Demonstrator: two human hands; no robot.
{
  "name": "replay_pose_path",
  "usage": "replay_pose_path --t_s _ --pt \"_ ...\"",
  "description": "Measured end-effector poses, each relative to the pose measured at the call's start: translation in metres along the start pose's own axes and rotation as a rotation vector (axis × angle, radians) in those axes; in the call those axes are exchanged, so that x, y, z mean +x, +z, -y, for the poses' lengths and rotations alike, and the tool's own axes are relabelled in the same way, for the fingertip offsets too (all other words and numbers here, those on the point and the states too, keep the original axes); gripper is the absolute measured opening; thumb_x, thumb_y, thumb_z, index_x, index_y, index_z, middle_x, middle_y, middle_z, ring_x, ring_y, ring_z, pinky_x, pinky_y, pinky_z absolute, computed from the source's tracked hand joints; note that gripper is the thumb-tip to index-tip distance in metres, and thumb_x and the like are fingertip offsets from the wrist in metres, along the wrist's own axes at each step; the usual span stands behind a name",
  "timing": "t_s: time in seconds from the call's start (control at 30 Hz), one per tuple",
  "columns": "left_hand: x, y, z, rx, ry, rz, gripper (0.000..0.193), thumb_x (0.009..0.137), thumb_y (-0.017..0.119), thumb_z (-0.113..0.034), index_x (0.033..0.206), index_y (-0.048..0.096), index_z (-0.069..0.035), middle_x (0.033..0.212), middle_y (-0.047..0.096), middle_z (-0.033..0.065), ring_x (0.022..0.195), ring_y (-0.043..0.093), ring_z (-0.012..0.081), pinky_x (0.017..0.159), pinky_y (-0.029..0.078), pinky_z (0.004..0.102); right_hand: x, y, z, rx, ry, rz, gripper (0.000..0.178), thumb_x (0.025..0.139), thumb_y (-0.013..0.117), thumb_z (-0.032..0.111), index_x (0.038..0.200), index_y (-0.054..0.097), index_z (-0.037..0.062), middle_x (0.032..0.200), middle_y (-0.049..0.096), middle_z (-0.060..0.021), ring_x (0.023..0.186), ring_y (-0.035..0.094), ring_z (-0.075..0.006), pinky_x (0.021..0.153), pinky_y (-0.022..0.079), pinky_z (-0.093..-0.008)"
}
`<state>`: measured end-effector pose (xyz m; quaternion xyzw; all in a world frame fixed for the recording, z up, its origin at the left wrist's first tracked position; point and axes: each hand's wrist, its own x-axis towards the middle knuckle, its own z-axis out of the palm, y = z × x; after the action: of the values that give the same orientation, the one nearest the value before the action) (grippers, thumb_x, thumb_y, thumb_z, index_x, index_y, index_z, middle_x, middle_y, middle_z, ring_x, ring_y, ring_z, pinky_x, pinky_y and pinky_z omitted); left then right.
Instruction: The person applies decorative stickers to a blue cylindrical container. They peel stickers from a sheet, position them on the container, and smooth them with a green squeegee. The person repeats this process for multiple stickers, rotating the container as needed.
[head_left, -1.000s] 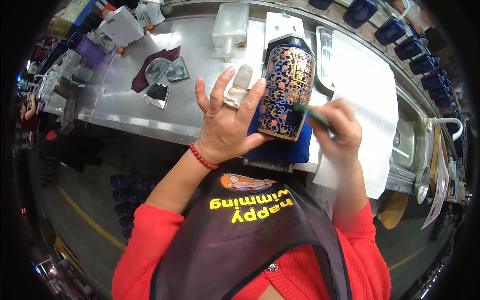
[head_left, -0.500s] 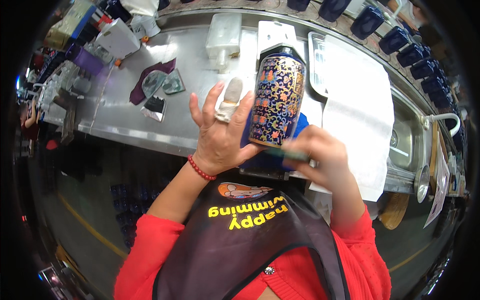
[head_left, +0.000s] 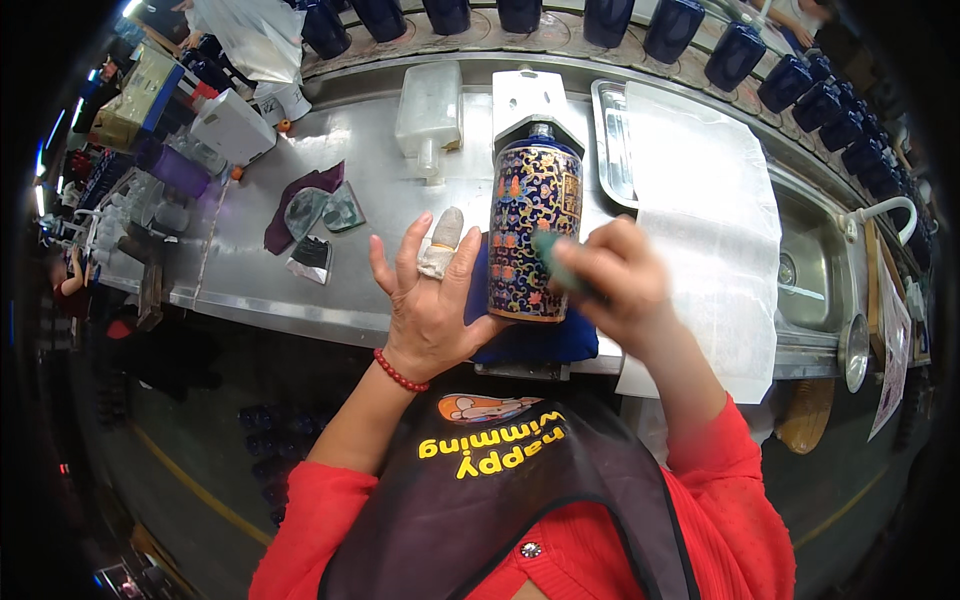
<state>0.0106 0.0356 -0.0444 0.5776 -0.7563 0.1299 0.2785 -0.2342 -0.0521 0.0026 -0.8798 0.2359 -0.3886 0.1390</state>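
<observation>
for even rubbing, the right hand (head_left: pixel 622 282), pinching a green pad (head_left: pixel 549 248), should probably press lightly; the left hand (head_left: pixel 430 318), spread wide with thumb near the base, should steady the bottle (head_left: pixel 522 235). it lies over blue cloth (head_left: pixel 545 345), neck toward twelve o'clock, long axis twelve to six.

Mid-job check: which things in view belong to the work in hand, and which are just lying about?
Seemingly in use:
patterned bottle, touched by the left hand
green piece, blurred, in the right hand
blue cloth under the bottle
white stand by the bottle's neck

Seemingly just lying about:
clear bottle
purple cloth
metal tray
white sheet
</observation>
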Motion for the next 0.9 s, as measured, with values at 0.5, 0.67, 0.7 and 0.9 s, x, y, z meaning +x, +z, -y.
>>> replay_pose_path --t_s 0.5,0.67,0.7,0.9 --pt "0.001 -0.003 -0.003 0.026 -0.006 0.008 0.083 0.078 0.076 -0.060 0.138 0.059 -0.004 0.133 0.061 0.0199 0.142 0.035 0.0390 0.116 0.000 0.0688 0.001 0.003 -0.002 0.378 0.202 0.033 0.025 0.079 0.079 0.003 0.103 0.074 0.0063 0.086 0.061 -0.0056 0.072 0.061 -0.0215 0.065 0.048 -0.0346" --pt "0.001 -0.010 -0.002 0.040 -0.026 -0.065 0.080 0.081 0.070 -0.066 0.133 0.063 -0.005 0.133 0.061 0.0199 0.141 0.037 0.0390 0.118 0.000 0.0661 -0.004 0.004 0.006 0.051 -0.081 0.051 0.046 0.065 0.083 0.001 0.109 0.073 0.0080 0.085 0.058 -0.0089 0.077 0.059 -0.0290 0.068 0.049 -0.0373" --pt "0.002 -0.008 -0.002 0.022 -0.023 -0.048 0.080 0.082 0.069 -0.066 0.133 0.063 -0.005 0.133 0.062 0.0199 0.141 0.037 0.0389 0.118 0.000 0.0663 -0.002 0.001 0.007 0.235 -0.124 0.109 0.043 0.068 0.088 0.001 0.108 0.076 0.0103 0.085 0.061 -0.0077 0.070 0.059 -0.0216 0.059 0.047 -0.0321" --pt "0.003 0.003 -0.008 -0.086 -0.010 -0.012 0.083 0.081 0.071 -0.066 0.133 0.060 -0.003 0.128 0.065 0.0179 0.138 0.042 0.0371 0.117 0.002 0.0672 0.014 -0.005 -0.010 0.209 0.413 -0.135 0.023 0.078 0.079 0.003 0.101 0.076 0.0068 0.080 0.060 -0.0061 0.071 0.059 -0.0205 0.063 0.046 -0.0336"
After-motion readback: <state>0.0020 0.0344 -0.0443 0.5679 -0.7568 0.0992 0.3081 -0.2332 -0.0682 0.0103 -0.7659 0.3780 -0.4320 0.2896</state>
